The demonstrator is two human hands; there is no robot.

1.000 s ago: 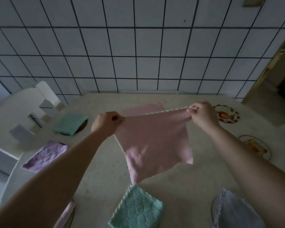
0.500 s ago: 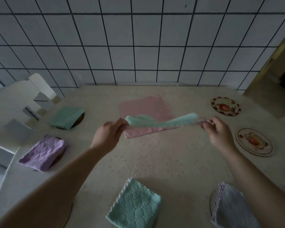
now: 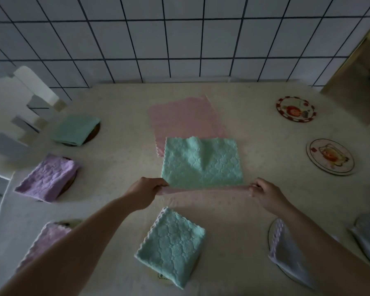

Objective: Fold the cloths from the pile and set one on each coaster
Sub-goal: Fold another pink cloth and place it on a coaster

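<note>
Our left hand (image 3: 146, 192) and right hand (image 3: 265, 194) each pinch a near corner of the green cloth (image 3: 202, 162), folded flat mid-table, its far edge overlapping the pink cloth (image 3: 186, 118). At far right we see two bare coasters (image 3: 295, 109).

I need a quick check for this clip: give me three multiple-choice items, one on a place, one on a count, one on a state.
1. Where does the spread green cloth lie?
A. partly over the pink cloth
B. on a coaster
C. on the chair

2. How many bare coasters show at the right?
A. none
B. two
C. four

3. What are both hands doing?
A. resting flat
B. pinching the green cloth's near edge
C. hanging idle

A: it overlaps the pink cloth's near side.
B: two picture coasters.
B: left hand, right hand at its corners.
</note>
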